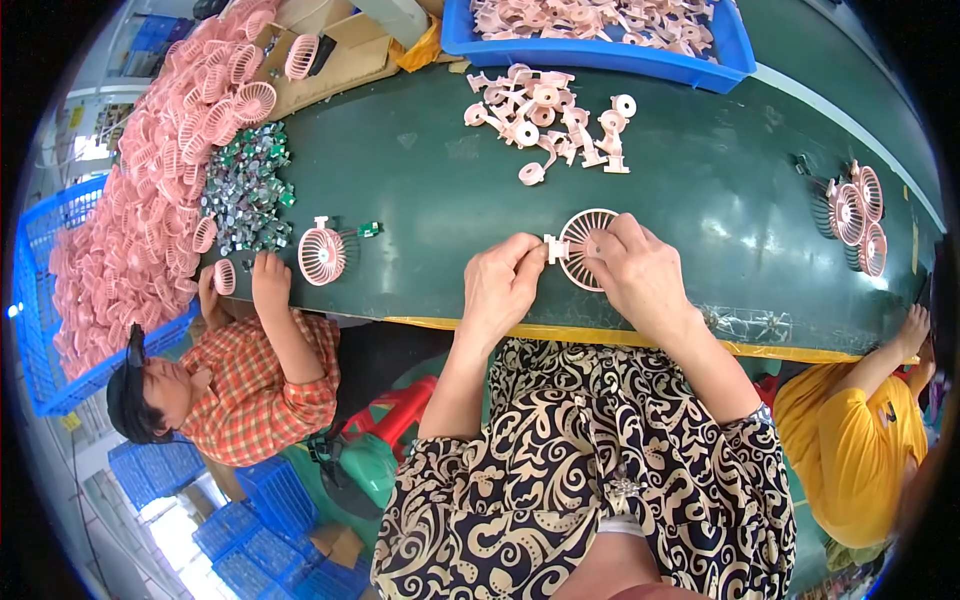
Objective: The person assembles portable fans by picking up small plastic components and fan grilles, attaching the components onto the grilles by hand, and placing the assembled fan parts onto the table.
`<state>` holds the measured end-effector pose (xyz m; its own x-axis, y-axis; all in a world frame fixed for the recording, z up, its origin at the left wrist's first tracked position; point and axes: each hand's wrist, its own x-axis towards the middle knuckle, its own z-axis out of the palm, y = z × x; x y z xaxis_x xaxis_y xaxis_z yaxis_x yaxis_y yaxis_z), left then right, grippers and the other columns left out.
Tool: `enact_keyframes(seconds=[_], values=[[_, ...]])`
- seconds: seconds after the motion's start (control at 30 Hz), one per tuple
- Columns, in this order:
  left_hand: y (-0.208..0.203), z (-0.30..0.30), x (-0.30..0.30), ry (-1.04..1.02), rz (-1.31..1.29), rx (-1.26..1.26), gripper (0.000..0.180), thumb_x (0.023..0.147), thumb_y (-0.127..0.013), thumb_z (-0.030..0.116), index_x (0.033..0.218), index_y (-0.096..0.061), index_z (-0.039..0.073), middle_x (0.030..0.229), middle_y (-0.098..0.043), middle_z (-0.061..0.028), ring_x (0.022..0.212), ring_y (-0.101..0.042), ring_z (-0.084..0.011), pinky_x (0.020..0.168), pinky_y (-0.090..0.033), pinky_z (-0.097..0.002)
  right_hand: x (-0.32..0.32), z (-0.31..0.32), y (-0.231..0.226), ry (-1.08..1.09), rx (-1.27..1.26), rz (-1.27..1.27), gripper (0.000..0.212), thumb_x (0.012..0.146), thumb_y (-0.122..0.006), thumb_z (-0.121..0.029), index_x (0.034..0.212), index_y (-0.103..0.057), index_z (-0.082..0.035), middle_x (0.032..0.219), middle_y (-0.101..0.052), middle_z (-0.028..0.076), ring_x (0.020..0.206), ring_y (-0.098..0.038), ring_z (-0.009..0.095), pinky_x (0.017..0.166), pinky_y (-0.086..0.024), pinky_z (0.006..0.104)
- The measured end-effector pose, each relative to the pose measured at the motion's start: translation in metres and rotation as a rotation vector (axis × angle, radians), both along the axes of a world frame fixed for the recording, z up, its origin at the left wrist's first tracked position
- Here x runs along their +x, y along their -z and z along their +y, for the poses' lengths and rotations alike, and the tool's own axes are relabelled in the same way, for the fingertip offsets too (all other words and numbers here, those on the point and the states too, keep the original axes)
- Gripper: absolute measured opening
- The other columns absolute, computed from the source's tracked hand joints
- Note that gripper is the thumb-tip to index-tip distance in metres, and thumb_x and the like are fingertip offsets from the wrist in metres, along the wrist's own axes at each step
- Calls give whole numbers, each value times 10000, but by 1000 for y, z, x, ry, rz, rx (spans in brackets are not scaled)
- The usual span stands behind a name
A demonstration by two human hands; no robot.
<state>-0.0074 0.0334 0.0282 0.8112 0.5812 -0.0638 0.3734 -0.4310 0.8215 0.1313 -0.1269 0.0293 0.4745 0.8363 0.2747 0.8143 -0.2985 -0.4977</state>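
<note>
Near the table's front edge, a round pink fan cage with radial ribs lies between my two hands. My right hand is closed on its right side, fingers over the ribs and centre. At the cage's left side sits a small pale pink bracket, pinched in the fingertips of my left hand. Bracket and cage touch; whether they are joined I cannot tell. Beyond my hands lies a loose pile of similar pink brackets with round ends.
A blue tray of pink brackets stands at the back. To the left are heaped fan cages, small green-and-silver parts and a lone cage. Co-workers sit at left, in a checked shirt, and right. More cages lie right.
</note>
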Motion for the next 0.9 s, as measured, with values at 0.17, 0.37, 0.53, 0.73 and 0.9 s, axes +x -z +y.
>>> enact_keyframes(seconds=[0.17,0.37,0.53,0.73,0.9], values=[[-5,-1,4,11,35,48,255,1022,-657,230,912,-679,1,664,-616,-92,584,-572,-183,582,-460,-358,-2,5,-2,6,-177,-76,117,895,-734,-158,934,-673,-67,908,-571,95,820,-686,270,644,-571,392],[-5,-14,22,5,135,301,446,973,-715,388,1162,-629,-6,664,-657,-115,614,-665,-331,619,-509,-451,0,7,-4,11,-251,-124,125,897,-709,-155,849,-642,-61,894,-573,107,821,-696,278,647,-580,392],[6,-19,27,-74,13,206,500,954,-720,294,1294,-567,-40,632,-633,-96,589,-655,-303,603,-501,-437,-1,8,-1,14,-207,-84,111,885,-717,-154,854,-657,-65,897,-577,105,827,-700,282,662,-583,404],[7,-14,23,-55,88,115,490,954,-700,304,1298,-547,-9,694,-688,-81,664,-709,-305,642,-541,-437,-7,3,-7,8,-8,91,270,814,-821,-190,1030,-719,-67,1061,-649,103,939,-707,312,761,-594,418],[0,-2,20,29,-63,-93,405,950,-765,299,1215,-664,9,822,-738,-91,701,-683,-181,662,-534,-343,-2,-22,-29,-47,14,240,529,732,-893,-182,1203,-709,-29,1283,-658,134,1134,-671,364,931,-573,424]])
